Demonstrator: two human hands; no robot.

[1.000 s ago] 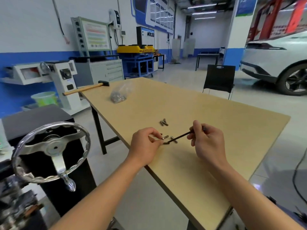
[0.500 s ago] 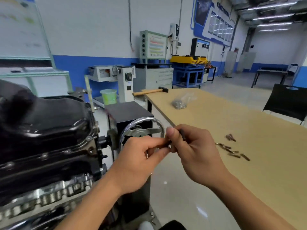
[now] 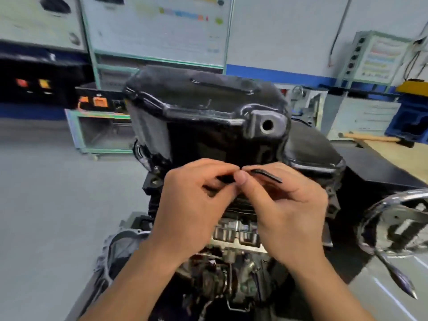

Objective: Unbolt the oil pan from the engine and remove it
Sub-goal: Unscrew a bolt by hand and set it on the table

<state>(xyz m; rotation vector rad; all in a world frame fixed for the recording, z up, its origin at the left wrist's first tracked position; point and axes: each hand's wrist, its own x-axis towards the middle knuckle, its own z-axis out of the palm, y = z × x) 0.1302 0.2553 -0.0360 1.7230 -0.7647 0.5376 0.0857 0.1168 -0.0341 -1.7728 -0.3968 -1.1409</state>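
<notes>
One hex key point(image 3: 266, 175), tip hidden, pinched by curled fingers point(image 3: 208, 166) of left hand point(image 3: 194, 205) and right hand point(image 3: 291, 205), before one black oil pan point(image 3: 203, 107) seated atop one upturned engine point(image 3: 234, 276); one handwheel point(image 3: 393, 198) cut off right; everything blurred

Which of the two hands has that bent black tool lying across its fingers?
The right hand: the hex key rests over its fingers, while the left hand only pinches its tip.

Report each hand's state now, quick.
Left hand: closed, pinching one end of the black hex key.
Right hand: closed, holding the same hex key at its bend.
</notes>
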